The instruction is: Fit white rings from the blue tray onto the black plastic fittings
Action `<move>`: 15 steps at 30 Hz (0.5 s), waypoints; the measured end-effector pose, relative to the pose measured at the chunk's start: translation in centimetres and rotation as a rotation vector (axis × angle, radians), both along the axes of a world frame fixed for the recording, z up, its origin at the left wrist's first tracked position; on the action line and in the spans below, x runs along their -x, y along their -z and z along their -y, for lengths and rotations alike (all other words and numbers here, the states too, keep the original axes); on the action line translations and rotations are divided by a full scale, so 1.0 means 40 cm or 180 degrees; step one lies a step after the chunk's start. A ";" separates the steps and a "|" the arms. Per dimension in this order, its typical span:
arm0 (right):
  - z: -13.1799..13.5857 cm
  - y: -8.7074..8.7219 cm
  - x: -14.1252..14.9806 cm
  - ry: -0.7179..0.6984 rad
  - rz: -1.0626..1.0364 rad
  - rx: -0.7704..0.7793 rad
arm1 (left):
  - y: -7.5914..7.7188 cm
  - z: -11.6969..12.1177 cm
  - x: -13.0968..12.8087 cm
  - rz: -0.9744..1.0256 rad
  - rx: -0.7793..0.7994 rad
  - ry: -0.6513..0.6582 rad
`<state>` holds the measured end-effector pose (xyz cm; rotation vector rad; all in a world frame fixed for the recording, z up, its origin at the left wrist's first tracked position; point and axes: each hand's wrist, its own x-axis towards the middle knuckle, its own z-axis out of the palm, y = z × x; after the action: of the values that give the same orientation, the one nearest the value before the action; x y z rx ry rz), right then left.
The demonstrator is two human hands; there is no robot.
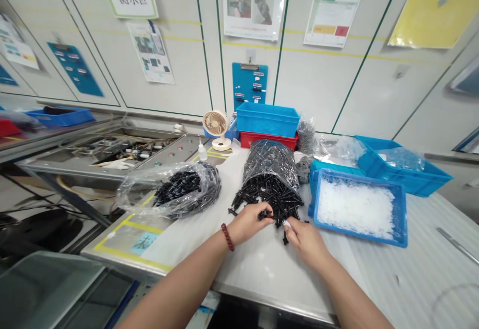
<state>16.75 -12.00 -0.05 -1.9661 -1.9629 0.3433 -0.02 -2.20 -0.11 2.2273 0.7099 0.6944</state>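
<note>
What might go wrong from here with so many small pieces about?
Loose black parts spread from the mouth of the plastic bag, close to the left hand, so a brush could scatter some. The small white piece in the right hand might slip and be hard to spot on the pale tabletop. The blue tray of white pieces sits near that hand, so a bump might spill some.

Over there a cream fan (215,123) stands near a pale squeeze bottle (202,153); a blue bin (265,123) sits on a red bin (247,140); behind, a clipboard (249,80) hangs on the wall (318,87); farther right, a yellow sheet (430,14).
</note>
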 end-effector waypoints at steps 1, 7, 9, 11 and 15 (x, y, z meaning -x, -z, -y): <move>0.000 -0.001 0.000 -0.0009 0.0010 0.0003 | -0.004 0.002 0.000 0.0005 0.0009 -0.0017; 0.002 -0.008 0.003 -0.0011 0.0060 0.0031 | -0.009 0.005 0.000 0.0205 0.0075 0.0198; 0.003 -0.007 0.004 -0.0018 0.0093 0.0067 | -0.006 0.005 -0.002 0.0195 0.0037 0.0304; 0.003 -0.003 0.004 -0.0047 0.0118 0.0090 | -0.001 0.004 -0.003 0.0136 -0.0052 0.0400; 0.003 0.005 0.004 -0.0049 0.0193 0.0059 | 0.001 0.005 -0.003 0.0040 -0.0121 0.0419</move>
<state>16.61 -12.11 -0.24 -1.9962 -2.0201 0.3102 0.11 -2.41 -0.15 2.2790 0.5422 0.6608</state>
